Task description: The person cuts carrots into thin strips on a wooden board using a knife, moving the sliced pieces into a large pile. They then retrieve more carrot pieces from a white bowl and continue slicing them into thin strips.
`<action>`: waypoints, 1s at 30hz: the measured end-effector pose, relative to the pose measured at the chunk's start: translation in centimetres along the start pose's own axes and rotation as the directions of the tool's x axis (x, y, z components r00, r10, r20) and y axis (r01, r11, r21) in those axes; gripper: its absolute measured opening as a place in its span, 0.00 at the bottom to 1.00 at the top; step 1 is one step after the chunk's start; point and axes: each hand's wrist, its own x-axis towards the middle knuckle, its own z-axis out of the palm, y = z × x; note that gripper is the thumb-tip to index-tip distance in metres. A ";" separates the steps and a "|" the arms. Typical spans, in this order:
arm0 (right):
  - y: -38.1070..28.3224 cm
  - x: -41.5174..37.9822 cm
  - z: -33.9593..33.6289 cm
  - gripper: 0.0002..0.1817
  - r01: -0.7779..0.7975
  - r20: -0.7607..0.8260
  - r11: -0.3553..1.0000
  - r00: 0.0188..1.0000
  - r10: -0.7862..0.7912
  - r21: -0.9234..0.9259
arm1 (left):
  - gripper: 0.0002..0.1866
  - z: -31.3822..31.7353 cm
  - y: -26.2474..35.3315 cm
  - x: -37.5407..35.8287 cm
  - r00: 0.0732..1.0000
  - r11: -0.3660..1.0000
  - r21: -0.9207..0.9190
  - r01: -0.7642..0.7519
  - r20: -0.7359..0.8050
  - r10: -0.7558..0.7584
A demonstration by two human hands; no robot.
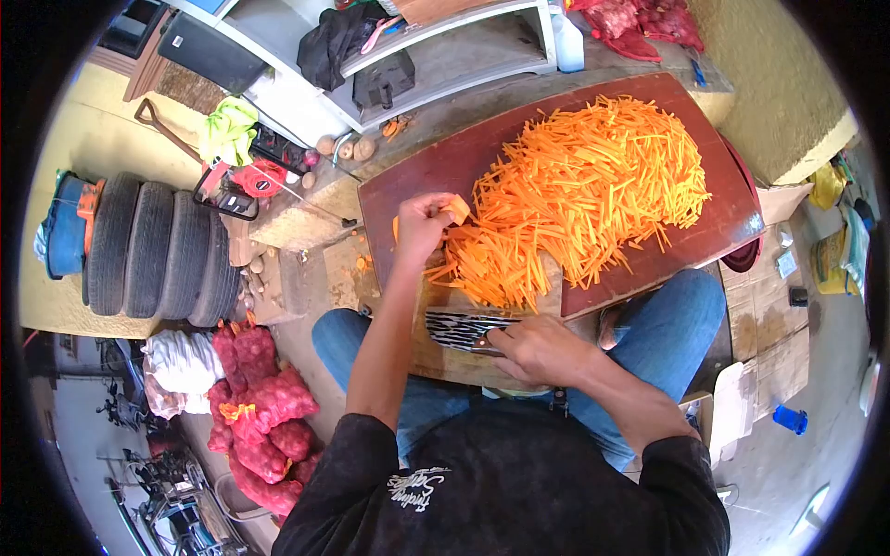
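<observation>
Between the fingers of my left hand [425, 221] is a short, thick piece of carrot [455, 208], held above the near left side of the heap. My right hand [538, 349] grips the handle of a wide-bladed knife [456, 330]. Its dark and light patterned blade lies low over the wooden cutting board [445, 298], pointing left. A large heap of orange carrot sticks [593, 190] covers much of the dark red table [408, 176] and spills onto the board.
Red mesh sacks [269, 408] are piled on the floor at left, below stacked tires [153, 246]. A white shelf unit [454, 79] stands behind the table. Potatoes [362, 148] lie near its foot. Flattened cardboard [769, 324] and a blue cup [790, 419] are at right.
</observation>
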 end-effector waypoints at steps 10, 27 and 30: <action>-0.2 0.3 -0.6 0.15 -0.070 0.075 0.997 0.995 0.067 0.038 | 0.14 -5.6 3.4 -16.2 0.946 0.958 -0.284 0.045 -0.297 -0.133; -4.7 0.6 -1.6 0.21 -0.524 0.050 0.749 0.831 0.554 0.405 | 0.14 -0.1 2.8 -21.8 0.931 0.870 0.394 -0.296 -0.083 0.355; -5.6 0.8 -0.6 0.24 -0.459 0.010 0.822 0.875 0.485 0.337 | 0.12 0.1 2.7 -21.8 0.929 0.833 0.434 -0.344 0.027 0.369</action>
